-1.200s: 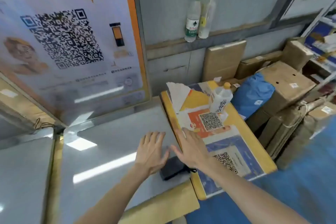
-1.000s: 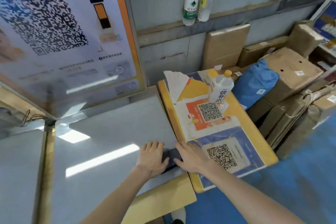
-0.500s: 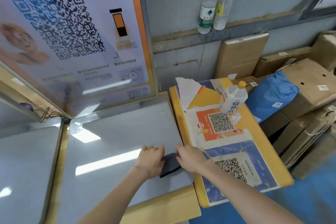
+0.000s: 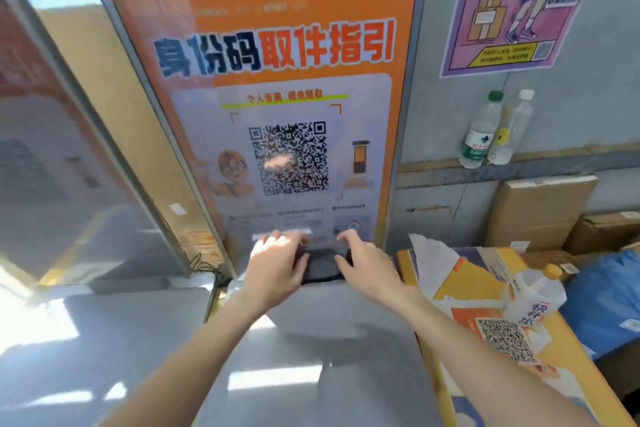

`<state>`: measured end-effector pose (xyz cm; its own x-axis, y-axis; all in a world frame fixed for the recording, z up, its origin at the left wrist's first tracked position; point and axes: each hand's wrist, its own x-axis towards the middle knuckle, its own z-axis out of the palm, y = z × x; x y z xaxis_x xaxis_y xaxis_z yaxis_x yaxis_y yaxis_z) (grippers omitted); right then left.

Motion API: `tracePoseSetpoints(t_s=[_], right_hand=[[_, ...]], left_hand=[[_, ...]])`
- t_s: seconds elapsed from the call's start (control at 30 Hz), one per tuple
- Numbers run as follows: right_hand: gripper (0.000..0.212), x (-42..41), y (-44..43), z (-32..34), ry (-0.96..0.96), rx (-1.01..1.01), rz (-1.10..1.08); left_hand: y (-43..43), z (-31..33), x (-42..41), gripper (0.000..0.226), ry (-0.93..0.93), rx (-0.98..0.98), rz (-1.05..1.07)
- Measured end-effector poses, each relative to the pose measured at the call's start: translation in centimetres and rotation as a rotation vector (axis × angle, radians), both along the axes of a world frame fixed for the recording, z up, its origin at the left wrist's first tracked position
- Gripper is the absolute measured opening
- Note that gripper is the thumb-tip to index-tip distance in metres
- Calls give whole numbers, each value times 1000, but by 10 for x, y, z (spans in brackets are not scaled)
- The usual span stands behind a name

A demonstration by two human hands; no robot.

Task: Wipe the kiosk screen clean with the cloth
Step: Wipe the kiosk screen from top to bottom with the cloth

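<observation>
Both hands are now holding the cloth (image 4: pixel 322 265) up at the bottom edge of the kiosk screen (image 4: pixel 294 149). A moment ago it was lying flat on the grey counter (image 4: pixel 311 340) with the hands closing in on either side.

The left hand (image 4: pixel 277 262) is gripping the cloth's left end and the right hand (image 4: pixel 367 263) its right end. Thumbs are lying over the dark fabric and fingers are reaching toward the glass; blur is hiding how hard they are pressing.

Judgement: the pick-up is done and wiping is only starting, with the whole screen above the hands waiting.

Containers:
- Up and right of the right hand, two clear bottles (image 4: pixel 479 139) are standing capped on a wall ledge (image 4: pixel 536 163), fill levels unclear.
- Right of the right forearm, a white bottle (image 4: pixel 533 298) with an orange cap is sitting on the yellow table (image 4: pixel 568 371).
- Beyond it, cardboard boxes (image 4: pixel 540 208) are sitting closed, contents hidden.
</observation>
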<state>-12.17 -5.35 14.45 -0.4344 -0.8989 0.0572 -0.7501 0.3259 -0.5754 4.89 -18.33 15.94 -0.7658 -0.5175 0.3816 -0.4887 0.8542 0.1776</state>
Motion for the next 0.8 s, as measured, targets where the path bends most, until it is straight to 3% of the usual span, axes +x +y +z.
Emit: tracePoseSetpoints(t_s=[0.17, 0.3, 0.57, 0.7, 0.8], right_hand=[[45, 28, -63, 70, 24, -260, -57], [42, 46, -106, 125, 52, -478, -95], [36, 74, -173, 219, 292, -946, -192], [30, 70, -199, 247, 585, -1129, -338], [37, 69, -210, 245, 805, -1144, -117]], left_hand=[[-59, 71, 23, 21, 218, -88, 23], [-99, 128, 33, 25, 412, -173, 37], [-155, 216, 37, 20, 714, -198, -27], [-174, 247, 26, 29, 850, -185, -76], [-182, 260, 19, 31, 924, -178, -110]])
